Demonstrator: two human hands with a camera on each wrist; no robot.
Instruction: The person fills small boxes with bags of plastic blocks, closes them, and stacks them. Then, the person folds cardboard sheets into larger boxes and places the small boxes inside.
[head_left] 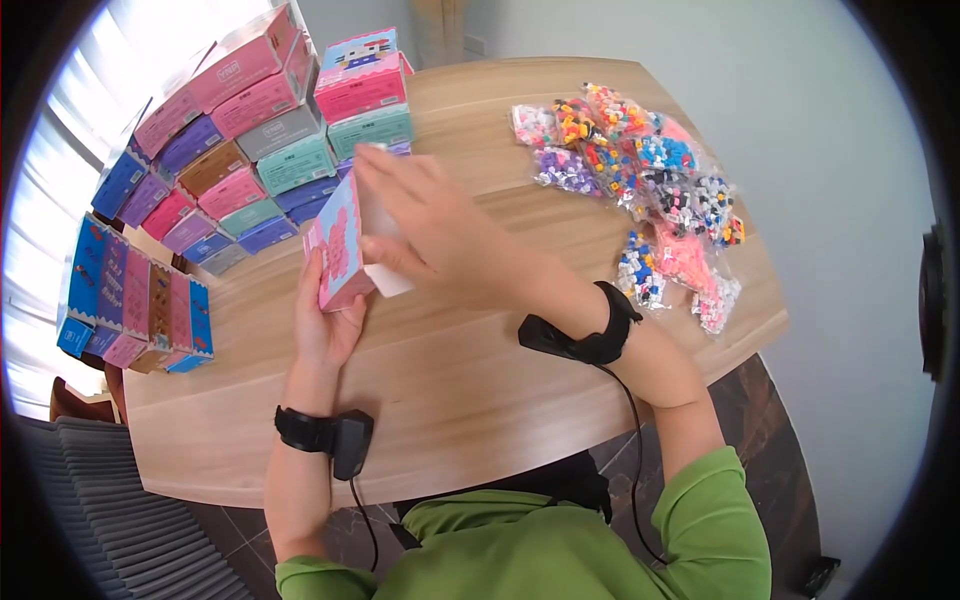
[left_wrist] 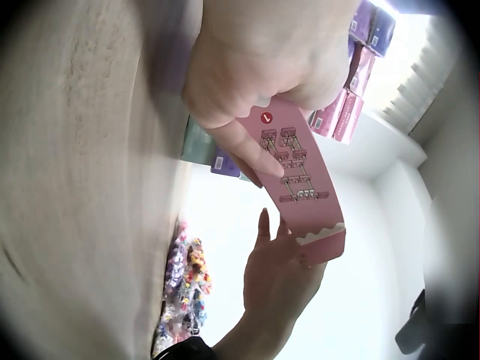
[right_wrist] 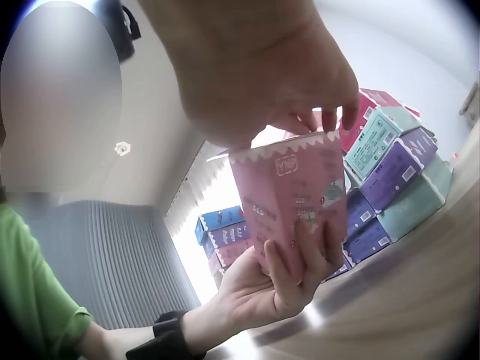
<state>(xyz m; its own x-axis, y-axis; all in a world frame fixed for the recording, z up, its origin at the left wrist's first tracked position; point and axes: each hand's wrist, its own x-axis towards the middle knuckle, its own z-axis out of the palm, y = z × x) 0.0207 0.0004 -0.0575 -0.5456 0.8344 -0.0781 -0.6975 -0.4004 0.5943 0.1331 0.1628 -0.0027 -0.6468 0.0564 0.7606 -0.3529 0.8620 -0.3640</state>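
A pink cardboard box (head_left: 345,240), printed with a pink brick design on a light blue face, is held up over the table in my left hand (head_left: 330,325). The left fingers and thumb wrap around its lower end. One side (left_wrist: 300,172) shows numbered assembly drawings in the left wrist view. My right hand (head_left: 420,215) is at the box's opened end, its fingers stretched across the top and its thumb beside a white inner flap (head_left: 390,282). In the right wrist view, the right fingertips (right_wrist: 330,118) reach down at the scalloped rim. The box's inside is mostly hidden.
Stacked coloured boxes (head_left: 240,140) fill the table's back left, with another row of boxes (head_left: 140,300) at the left edge. Several clear bags of small bricks (head_left: 630,165) lie in a heap on the right of the wooden table (head_left: 450,400). A cable hangs from each wrist camera.
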